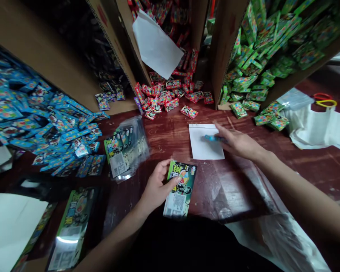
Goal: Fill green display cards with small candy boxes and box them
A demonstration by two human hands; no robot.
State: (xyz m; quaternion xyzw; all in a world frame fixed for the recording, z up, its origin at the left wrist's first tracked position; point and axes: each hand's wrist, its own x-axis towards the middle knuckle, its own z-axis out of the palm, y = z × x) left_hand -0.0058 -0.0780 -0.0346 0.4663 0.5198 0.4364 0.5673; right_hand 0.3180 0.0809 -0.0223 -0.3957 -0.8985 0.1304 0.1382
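Observation:
My left hand (pixel 155 187) grips a green and black printed packet (pixel 180 189) by its left edge, thumb on its face, low over the dark red table (pixel 314 166). My right hand (pixel 237 142) reaches across a white paper slip (pixel 204 143) on the table, its fingers pinched on a small blue packet (pixel 212 138) above the slip. A stack of clear-wrapped green packets (pixel 124 149) lies just left of my left hand.
Tilted cardboard boxes spill small packets: blue ones (pixel 45 121) at left, red ones (pixel 164 94) in the middle, green ones (pixel 260 75) at right. White plastic bags (pixel 314 128) lie at right, clear film (pixel 271 226) under my right arm, more green packs (pixel 73 223) at lower left.

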